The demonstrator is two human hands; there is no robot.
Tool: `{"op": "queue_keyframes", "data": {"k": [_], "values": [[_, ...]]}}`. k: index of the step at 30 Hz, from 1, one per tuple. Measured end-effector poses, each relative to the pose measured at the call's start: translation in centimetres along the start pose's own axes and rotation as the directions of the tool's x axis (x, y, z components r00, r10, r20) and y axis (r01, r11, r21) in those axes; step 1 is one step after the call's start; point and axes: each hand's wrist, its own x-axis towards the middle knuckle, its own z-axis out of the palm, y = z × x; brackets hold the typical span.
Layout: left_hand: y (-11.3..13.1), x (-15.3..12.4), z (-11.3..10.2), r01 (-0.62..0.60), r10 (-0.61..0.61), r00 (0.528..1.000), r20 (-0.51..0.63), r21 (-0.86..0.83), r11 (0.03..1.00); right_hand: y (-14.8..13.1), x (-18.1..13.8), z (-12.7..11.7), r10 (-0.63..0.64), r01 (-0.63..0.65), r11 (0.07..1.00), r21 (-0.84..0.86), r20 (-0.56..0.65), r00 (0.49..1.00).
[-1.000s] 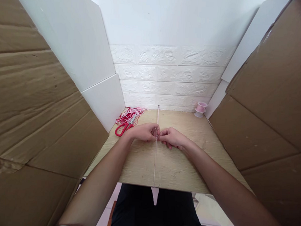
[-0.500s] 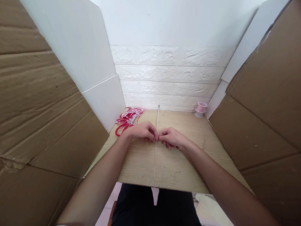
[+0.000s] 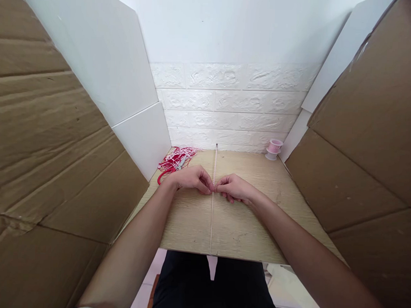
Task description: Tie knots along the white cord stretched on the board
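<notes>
A thin pale cord (image 3: 211,224) runs straight from a small dark fixing at the back of the board to its front edge. Its far stretch looks thicker and knotted or braided. My left hand (image 3: 195,178) pinches at the cord from the left, thumb and forefinger together. From the right, my right hand (image 3: 234,187) pinches at the same spot, its fingertips almost touching the left ones. Whatever fine strand lies between the fingertips is too small to make out apart from the cord.
Red-handled scissors (image 3: 166,174) lie left of my left hand, against a heap of red and pink-white threads (image 3: 181,154). A spool of pink thread (image 3: 274,149) stands at the back right. Cardboard walls (image 3: 56,167) flank the wooden board (image 3: 256,236).
My left hand has shifted slightly left, covering more of the scissors' handle. My right fingertips have edged left onto the cord.
</notes>
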Motion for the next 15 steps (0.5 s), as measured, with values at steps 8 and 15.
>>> {"op": "queue_keyframes", "data": {"k": [8,15], "values": [[-0.46,-0.07,-0.13,0.065,-0.067,0.998,-0.018,-0.089,0.994,0.33,0.32,0.1,0.004,-0.004,1.0,0.006,-0.007,1.0],[-0.54,0.37,-0.09,0.188,-0.193,0.981,-0.012,-0.168,0.968,0.01,0.13,0.38,0.014,-0.015,1.0,-0.005,-0.039,0.999]]}}
